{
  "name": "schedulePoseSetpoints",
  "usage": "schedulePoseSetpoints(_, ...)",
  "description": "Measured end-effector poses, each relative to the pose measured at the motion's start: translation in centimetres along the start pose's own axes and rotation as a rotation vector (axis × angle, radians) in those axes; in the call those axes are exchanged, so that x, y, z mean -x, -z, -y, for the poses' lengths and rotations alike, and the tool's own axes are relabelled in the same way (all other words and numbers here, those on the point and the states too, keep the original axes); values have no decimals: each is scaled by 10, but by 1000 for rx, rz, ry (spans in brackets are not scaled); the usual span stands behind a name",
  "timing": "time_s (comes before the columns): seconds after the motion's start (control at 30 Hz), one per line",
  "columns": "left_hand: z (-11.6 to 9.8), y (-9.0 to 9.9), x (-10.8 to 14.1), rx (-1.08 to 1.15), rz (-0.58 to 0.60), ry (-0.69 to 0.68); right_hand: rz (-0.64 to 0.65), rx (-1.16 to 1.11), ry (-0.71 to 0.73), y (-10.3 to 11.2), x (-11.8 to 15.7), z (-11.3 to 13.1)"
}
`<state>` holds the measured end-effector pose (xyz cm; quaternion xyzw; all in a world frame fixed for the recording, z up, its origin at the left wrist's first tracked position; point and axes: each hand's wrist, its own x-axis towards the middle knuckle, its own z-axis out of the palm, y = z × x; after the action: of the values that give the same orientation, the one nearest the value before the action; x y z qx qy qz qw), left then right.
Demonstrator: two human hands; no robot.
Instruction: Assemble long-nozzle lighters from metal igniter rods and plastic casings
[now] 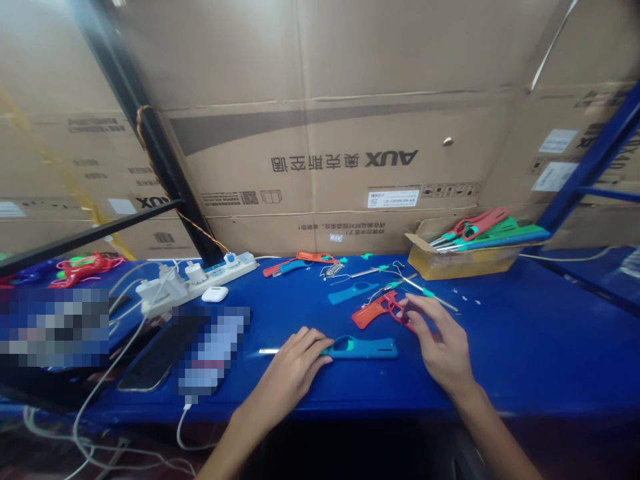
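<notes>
My left hand (300,357) lies over the front part of a blue gas lighter (377,348), fingers closed around it. The lighter's metal tube pokes out to the left of the hand, and its handle points right on the blue tabletop. At the right, my right hand (443,340) pinches the trigger-guard end of a red lighter casing (370,315) between thumb and fingers. Part of the casing is hidden by those fingers. Just behind it are a blue casing half (353,292) and metal lighter tubes (425,290) with green parts.
A cardboard box (467,263) full of assembled lighters stands at the back right. Red and blue casings (300,262) lie near the back. On the left are a power strip (230,270), a white earphone case (215,294), phones (213,357) and loose cables.
</notes>
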<state>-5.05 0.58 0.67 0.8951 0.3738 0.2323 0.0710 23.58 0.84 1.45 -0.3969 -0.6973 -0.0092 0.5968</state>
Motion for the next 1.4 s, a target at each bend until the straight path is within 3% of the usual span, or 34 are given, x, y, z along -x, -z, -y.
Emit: schedulePoseSetpoints(1.4, 2, -2, 0, 3, -5, 3, 4, 50, 0, 4, -1, 2)
